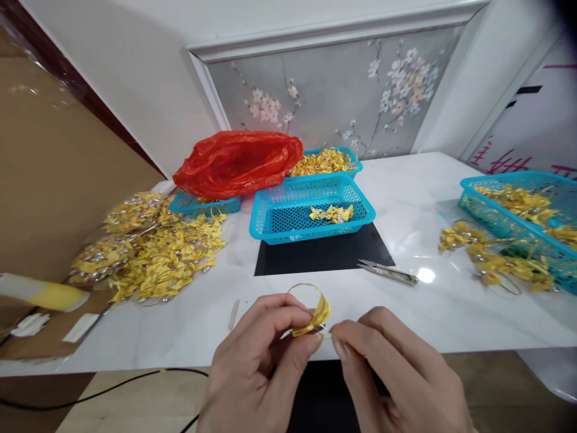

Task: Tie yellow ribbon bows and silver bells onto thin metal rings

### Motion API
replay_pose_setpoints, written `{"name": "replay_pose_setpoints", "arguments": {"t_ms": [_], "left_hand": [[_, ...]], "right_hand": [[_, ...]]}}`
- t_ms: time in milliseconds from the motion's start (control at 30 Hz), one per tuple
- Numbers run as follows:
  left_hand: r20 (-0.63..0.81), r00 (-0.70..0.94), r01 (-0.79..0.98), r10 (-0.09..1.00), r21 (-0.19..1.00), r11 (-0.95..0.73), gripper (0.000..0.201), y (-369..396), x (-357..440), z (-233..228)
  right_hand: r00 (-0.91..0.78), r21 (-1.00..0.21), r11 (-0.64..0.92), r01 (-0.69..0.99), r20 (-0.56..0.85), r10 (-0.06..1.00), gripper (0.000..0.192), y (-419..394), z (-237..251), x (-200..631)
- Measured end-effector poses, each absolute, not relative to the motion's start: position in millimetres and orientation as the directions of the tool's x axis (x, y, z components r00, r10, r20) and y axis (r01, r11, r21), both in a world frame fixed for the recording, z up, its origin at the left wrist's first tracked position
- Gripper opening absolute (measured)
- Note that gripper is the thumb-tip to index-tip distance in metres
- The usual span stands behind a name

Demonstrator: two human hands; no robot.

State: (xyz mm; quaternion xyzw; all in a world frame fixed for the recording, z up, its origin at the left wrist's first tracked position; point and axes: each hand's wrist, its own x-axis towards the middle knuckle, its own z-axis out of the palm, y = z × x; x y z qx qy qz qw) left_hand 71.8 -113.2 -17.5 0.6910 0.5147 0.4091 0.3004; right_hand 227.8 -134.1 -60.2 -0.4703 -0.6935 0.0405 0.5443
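At the table's near edge my left hand [259, 367] pinches a small yellow ribbon bow [315, 317] with a thin gold loop rising from it. My right hand [396, 379] meets it from the right, its fingertips touching the bow's end, possibly on a fine thread. Straight ahead stands a blue plastic basket [279, 216] with a few finished yellow bows [331, 213] inside, set on the far edge of a black mat [315, 255]. Small metal snips [387, 272] lie just right of the mat.
A big heap of yellow bows [153, 249] covers the table's left. A red plastic bag [237, 162] lies over another blue basket [202, 205]; a basket full of bows [324, 161] sits behind. Another basket [518, 210] and loose bows [496, 261] lie at right.
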Motion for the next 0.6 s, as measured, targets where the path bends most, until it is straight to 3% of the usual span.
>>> {"name": "replay_pose_setpoints", "arguments": {"t_ms": [167, 333, 600], "left_hand": [[0.290, 0.107, 0.450, 0.951, 0.839, -0.307, 0.026, -111.3, 71.9, -22.9], [0.282, 0.081, 0.456, 0.956, 0.842, -0.287, 0.023, -110.1, 70.9, -25.3], [0.356, 0.165, 0.487, 0.920, 0.782, -0.390, 0.023, -108.4, 70.3, -25.2]], "right_hand": [[0.047, -0.668, 0.526, 0.527, 0.641, 0.766, 0.016, -134.9, -60.9, 226.1], [0.055, -0.678, 0.518, 0.522, 0.633, 0.773, 0.016, -136.0, -64.1, 224.5], [0.063, -0.696, 0.494, 0.521, 0.609, 0.791, 0.018, -135.3, -67.5, 222.9]]}}
